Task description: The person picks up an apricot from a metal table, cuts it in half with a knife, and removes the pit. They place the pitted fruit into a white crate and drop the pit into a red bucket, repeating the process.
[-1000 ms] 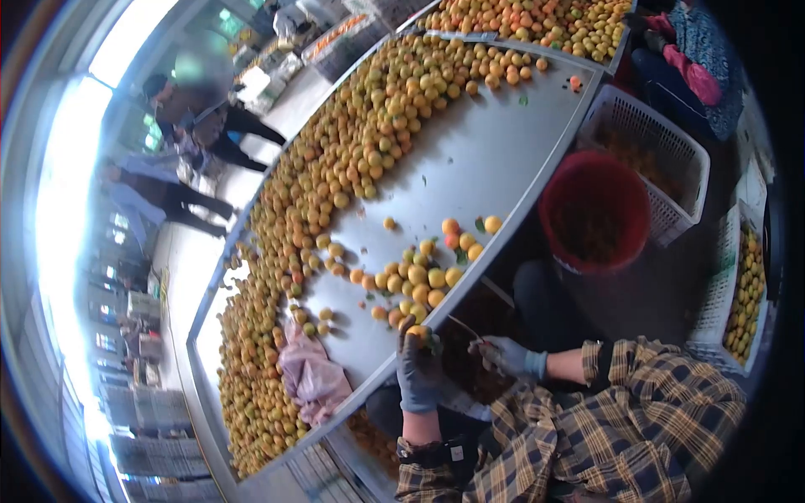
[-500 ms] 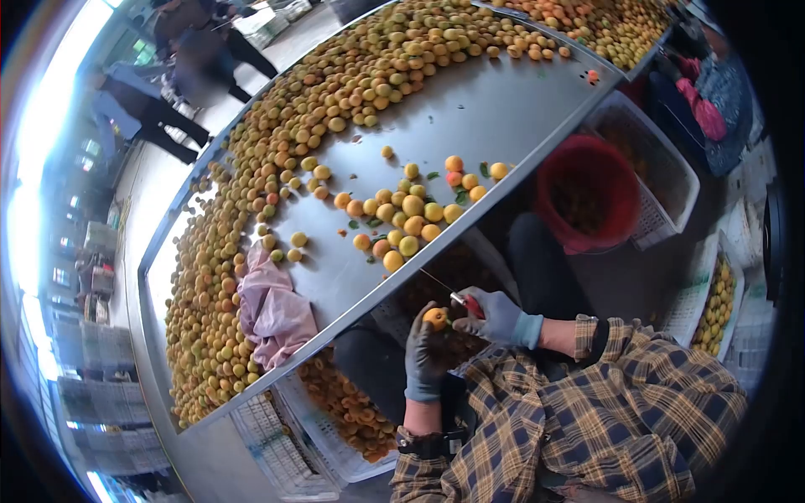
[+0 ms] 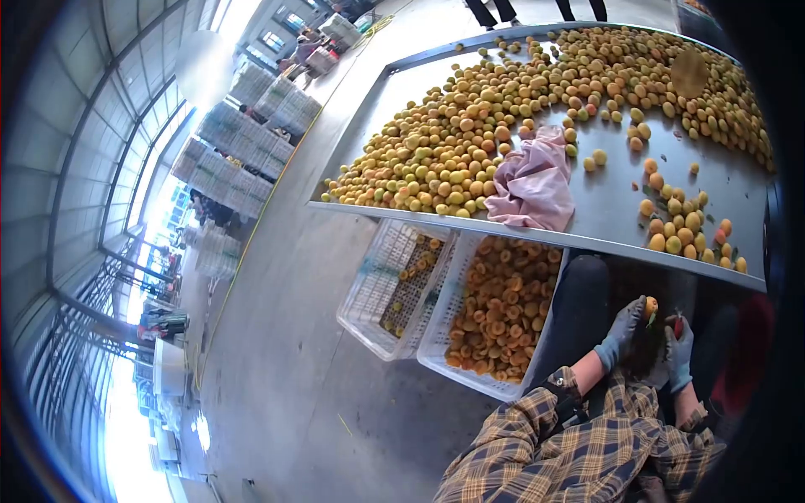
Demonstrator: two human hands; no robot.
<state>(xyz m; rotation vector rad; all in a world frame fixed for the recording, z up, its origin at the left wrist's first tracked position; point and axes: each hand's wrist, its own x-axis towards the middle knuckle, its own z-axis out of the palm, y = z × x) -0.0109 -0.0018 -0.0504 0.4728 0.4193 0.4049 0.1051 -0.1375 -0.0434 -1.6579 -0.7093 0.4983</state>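
My left hand (image 3: 621, 332), in a grey glove, is closed around a yellow-orange apricot (image 3: 651, 307) over my lap. Close beside it on the right, my gloved right hand (image 3: 680, 355) is wrapped around a red-handled knife (image 3: 678, 326); its blade cannot be made out now. Hand and fruit are apart from the knife hand by a small gap. Just beyond both hands, a loose group of apricots (image 3: 683, 222) lies near the front edge of the metal table (image 3: 616, 189).
A pink cloth (image 3: 537, 180) lies at the table's front edge, beside a large heap of apricots (image 3: 444, 159). Below stand a white crate (image 3: 432, 339) of halved apricots (image 3: 501, 306) and another white crate (image 3: 356, 298). Stacked crates (image 3: 226, 159) and people's legs (image 3: 490, 12) are farther off.
The view has swung to the left, bringing the floor and crates into sight. My hands now appear lower right, the left still holding the apricot and the right the knife.
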